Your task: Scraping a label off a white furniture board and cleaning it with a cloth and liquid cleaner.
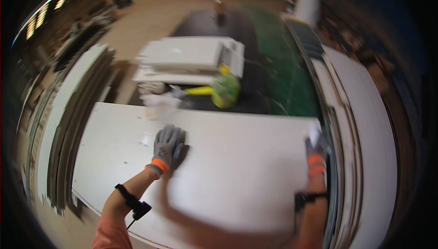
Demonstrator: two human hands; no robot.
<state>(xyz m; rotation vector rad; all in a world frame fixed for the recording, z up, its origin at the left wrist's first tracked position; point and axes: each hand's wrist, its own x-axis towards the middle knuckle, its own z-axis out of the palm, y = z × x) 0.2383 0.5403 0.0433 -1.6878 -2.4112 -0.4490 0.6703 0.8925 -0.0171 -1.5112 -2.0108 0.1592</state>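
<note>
A large white panel (237, 167) lies flat in front of me. My left hand (169, 145), in a grey glove with an orange cuff, presses flat on the panel's top face near its far left part, fingers spread. At the panel's right edge my right hand (316, 151), gloved the same way, grips the edge with its fingers curled over the far right corner. Both forearms carry a black strap with a small device.
Stacked white boards (187, 57) lie on a dark and green bench beyond the panel, with a green and yellow tool (223, 91) beside them. More white panels (365, 125) stand along the right, and a stack of boards (73, 116) leans at the left.
</note>
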